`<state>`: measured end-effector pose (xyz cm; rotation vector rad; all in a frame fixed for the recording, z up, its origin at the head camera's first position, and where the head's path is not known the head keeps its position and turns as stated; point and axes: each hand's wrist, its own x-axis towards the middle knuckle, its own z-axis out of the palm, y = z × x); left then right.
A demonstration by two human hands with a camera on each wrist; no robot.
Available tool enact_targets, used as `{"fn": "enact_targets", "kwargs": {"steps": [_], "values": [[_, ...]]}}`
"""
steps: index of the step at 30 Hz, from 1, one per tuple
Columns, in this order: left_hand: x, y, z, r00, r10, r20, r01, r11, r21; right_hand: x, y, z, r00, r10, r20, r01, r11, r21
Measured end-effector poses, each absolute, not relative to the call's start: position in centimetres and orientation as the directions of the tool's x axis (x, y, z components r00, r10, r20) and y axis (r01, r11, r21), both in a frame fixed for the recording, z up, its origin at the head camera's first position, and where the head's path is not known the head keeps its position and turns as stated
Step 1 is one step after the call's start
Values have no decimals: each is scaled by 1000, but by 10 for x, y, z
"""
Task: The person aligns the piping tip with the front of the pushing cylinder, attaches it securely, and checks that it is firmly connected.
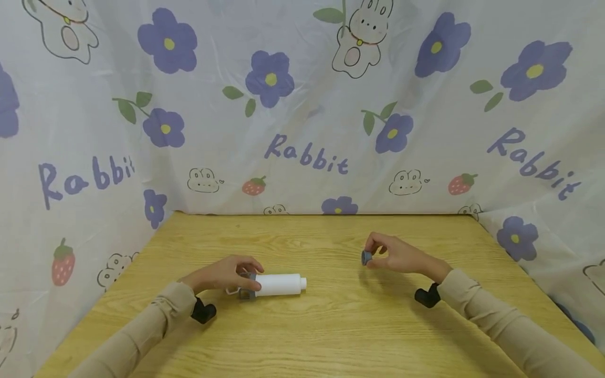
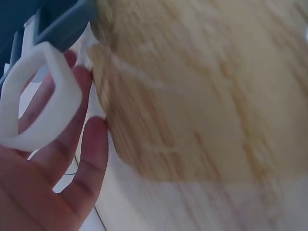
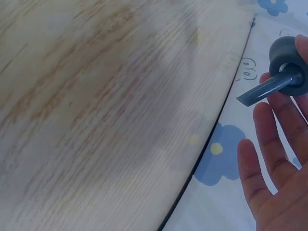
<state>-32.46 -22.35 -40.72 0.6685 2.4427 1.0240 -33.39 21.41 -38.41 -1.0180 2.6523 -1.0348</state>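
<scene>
Low in the centre of the head view is a white syringe-like tube [image 1: 280, 284] with a grey collar [image 1: 252, 294] and a narrow tip pointing right. My left hand [image 1: 226, 273] grips it at the collar, with the thumb on the near side and fingers on the far side. A white ring handle [image 2: 71, 96] sticks out past the collar over the palm in the left wrist view. Further right, my right hand [image 1: 403, 255] pinches a small grey nozzle cap [image 3: 284, 50] between thumb and fingertips. Its slanted spout [image 3: 264, 91] shows in the right wrist view. Tube and cap are apart.
A wood-grain table [image 1: 331, 336] lies beneath both hands. Hanging around its back and sides is a white cloth [image 1: 307, 126] printed with purple flowers, rabbits and strawberries. Black wrist mounts [image 1: 204, 311] sit below both sleeves.
</scene>
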Motion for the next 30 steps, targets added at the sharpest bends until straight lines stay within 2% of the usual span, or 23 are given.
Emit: {"fn": "enact_targets", "kwargs": {"steps": [13,20,30], "values": [[-330,-212,-410,-807,565,-170,270,610,745,-336,214,-389,-765,-632,122,-548,541,-638],[-334,-195,-394,-803,582,-127,299,578,759,-335,213,-387,-770,-627,119,-543,545,-638],[-342,-171,-378,-790,595,-150,298,585,754,-328,201,-385,-753,-650,109,-551,530,-644]]}}
